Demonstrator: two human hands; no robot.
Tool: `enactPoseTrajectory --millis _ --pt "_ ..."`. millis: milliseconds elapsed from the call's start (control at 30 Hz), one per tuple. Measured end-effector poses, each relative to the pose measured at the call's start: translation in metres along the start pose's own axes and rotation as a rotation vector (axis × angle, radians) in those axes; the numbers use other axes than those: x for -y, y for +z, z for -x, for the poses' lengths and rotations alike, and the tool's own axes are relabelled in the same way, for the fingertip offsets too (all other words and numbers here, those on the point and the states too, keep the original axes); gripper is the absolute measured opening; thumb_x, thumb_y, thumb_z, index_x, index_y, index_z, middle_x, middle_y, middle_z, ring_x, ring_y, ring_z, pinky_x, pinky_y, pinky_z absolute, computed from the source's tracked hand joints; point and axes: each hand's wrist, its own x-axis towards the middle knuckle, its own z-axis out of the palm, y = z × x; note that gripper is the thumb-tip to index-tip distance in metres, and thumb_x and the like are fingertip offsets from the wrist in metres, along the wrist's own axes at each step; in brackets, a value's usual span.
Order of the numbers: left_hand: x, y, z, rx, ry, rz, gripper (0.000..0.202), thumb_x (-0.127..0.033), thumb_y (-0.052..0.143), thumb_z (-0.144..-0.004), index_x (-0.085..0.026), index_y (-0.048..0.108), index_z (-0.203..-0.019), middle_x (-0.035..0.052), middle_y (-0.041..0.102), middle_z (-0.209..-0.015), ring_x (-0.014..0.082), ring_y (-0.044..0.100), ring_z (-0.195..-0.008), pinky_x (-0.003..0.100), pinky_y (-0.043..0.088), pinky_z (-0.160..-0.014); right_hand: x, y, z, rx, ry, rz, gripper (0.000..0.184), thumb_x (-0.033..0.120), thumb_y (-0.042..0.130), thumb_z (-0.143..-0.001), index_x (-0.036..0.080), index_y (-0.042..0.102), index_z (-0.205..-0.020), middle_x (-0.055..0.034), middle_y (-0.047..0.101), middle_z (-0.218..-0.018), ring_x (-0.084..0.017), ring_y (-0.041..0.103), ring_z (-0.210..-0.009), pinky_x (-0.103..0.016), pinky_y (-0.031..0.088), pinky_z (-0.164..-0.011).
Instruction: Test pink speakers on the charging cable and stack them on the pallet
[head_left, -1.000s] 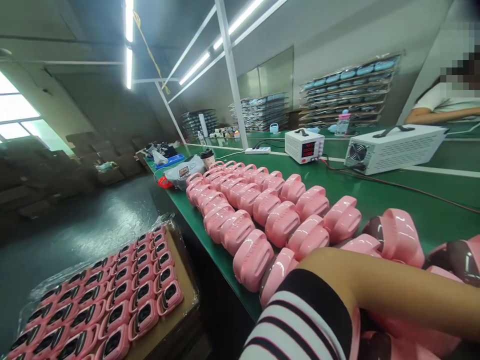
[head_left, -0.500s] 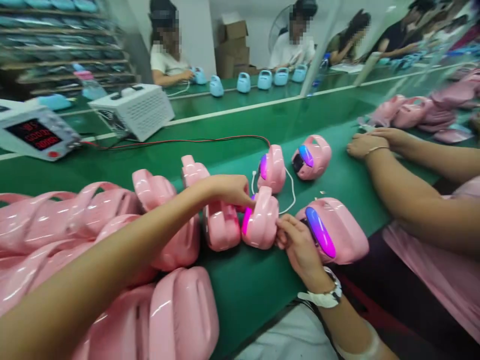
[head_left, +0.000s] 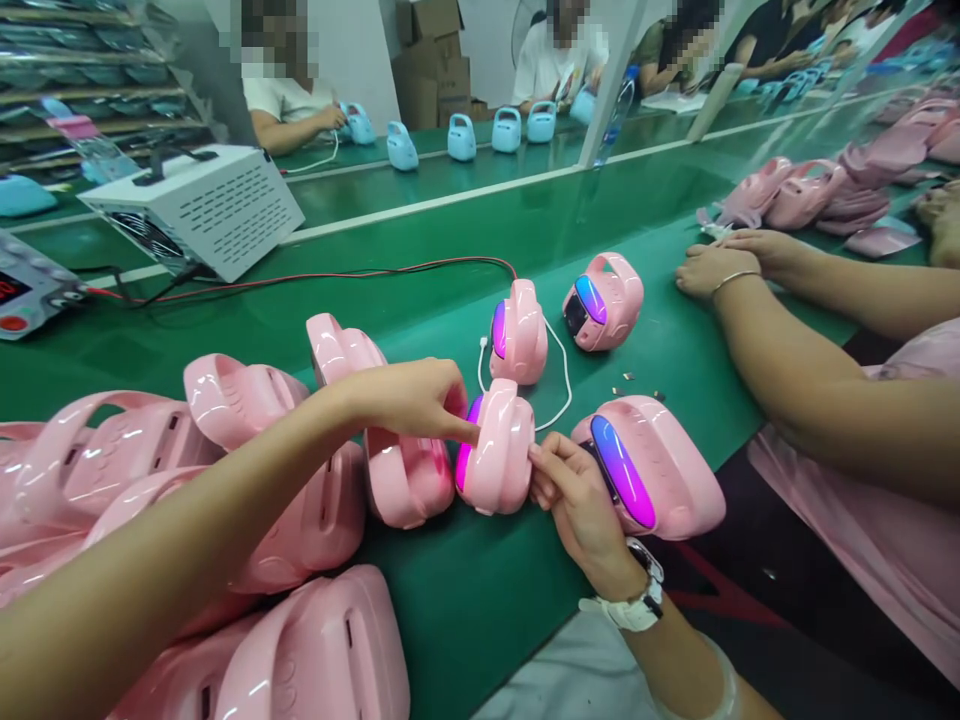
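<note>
A small pink device [head_left: 499, 450] with a glowing purple strip stands on the green table [head_left: 480, 600]. My left hand [head_left: 409, 395] reaches over from the left, fingers curled, fingertips pressing the device's lit side. My right hand [head_left: 574, 495], with a white watch at the wrist, pinches the device's right edge. A larger pink unit [head_left: 660, 465] with a lit blue-purple strip lies just behind my right hand. Two more lit pink devices [head_left: 519, 335] [head_left: 606, 300] stand further back, joined by a white cable [head_left: 559, 385].
Many unlit pink housings [head_left: 247, 470] crowd the left side. A white power supply box [head_left: 199, 205] with red and black leads stands at the back left. A co-worker's arms [head_left: 787, 320] rest on the table at right. Blue devices [head_left: 461, 135] and other people are across the table.
The view swung from the rows of pink housings at left to the lit devices. Since half a second ago both hands stay on the same small device, which has barely shifted.
</note>
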Motion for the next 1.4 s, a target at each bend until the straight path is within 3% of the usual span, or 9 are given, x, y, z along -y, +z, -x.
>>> enactPoseTrajectory --millis 100,333,700,867,1100,1233,1400 --pt "0.000 0.000 0.000 -0.011 -0.021 0.008 0.038 -0.050 0.052 -0.071 -0.015 0.066 -0.071 0.0018 0.057 -0.062 0.0159 0.049 -0.061 0.026 0.031 -0.052 -0.001 -0.001 0.001 -0.001 -0.006 -0.004 0.044 0.041 0.078 -0.070 0.019 0.043 -0.055 0.0078 0.040 -0.043 -0.006 0.033 -0.041 -0.021 0.025 -0.044" --pt "-0.005 -0.002 0.000 0.014 -0.076 0.023 0.038 -0.052 0.056 -0.072 -0.016 0.056 -0.061 0.0008 0.057 -0.061 0.0147 0.048 -0.061 0.027 0.027 -0.050 0.002 -0.001 0.001 -0.008 0.016 -0.023 0.047 0.042 0.080 -0.067 0.019 0.041 -0.053 0.0077 0.038 -0.043 -0.006 0.030 -0.042 -0.022 0.023 -0.045" --pt "-0.007 -0.002 -0.001 -0.004 -0.077 0.025 0.040 -0.049 0.058 -0.070 -0.018 0.040 -0.053 -0.0020 0.040 -0.052 0.0118 0.036 -0.053 0.028 0.019 -0.047 0.004 0.003 0.002 -0.057 0.034 -0.025 0.050 0.043 0.082 -0.063 0.019 0.040 -0.051 0.0081 0.036 -0.043 -0.006 0.029 -0.043 -0.024 0.020 -0.046" --pt "-0.006 -0.003 -0.003 0.002 -0.084 0.019 0.038 -0.048 0.057 -0.068 -0.018 0.042 -0.052 -0.0016 0.039 -0.053 0.0123 0.035 -0.054 0.028 0.020 -0.047 0.004 0.004 0.002 -0.066 0.045 -0.034 0.052 0.043 0.082 -0.063 0.019 0.037 -0.051 0.0086 0.034 -0.043 -0.006 0.027 -0.044 -0.024 0.020 -0.047" --pt "-0.004 -0.002 -0.002 0.005 -0.122 0.015 0.040 -0.055 0.058 -0.067 -0.018 0.049 -0.055 -0.0012 0.040 -0.054 0.0136 0.035 -0.055 0.028 0.023 -0.048 -0.003 0.012 0.009 -0.171 -0.020 -0.104 0.041 0.047 0.078 -0.067 0.018 0.049 -0.065 0.0075 0.041 -0.052 -0.007 0.031 -0.050 -0.021 0.024 -0.049" --pt "-0.004 -0.001 0.000 -0.003 -0.107 0.019 0.041 -0.056 0.056 -0.068 -0.018 0.050 -0.055 -0.0010 0.038 -0.055 0.0135 0.033 -0.056 0.027 0.024 -0.050 -0.001 0.016 0.007 -0.202 -0.023 -0.142 0.040 0.038 0.082 -0.062 0.017 0.055 -0.083 0.0102 0.042 -0.050 -0.005 0.029 -0.046 -0.019 0.021 -0.046" --pt "-0.006 -0.003 0.001 -0.011 -0.109 0.024 0.039 -0.053 0.059 -0.067 -0.017 0.050 -0.054 -0.0011 0.036 -0.055 0.0130 0.029 -0.056 0.027 0.021 -0.048 0.000 0.016 0.002 -0.198 -0.018 -0.165 0.037 0.036 0.081 -0.061 0.016 0.056 -0.081 0.0101 0.042 -0.048 -0.004 0.031 -0.045 -0.018 0.023 -0.044"
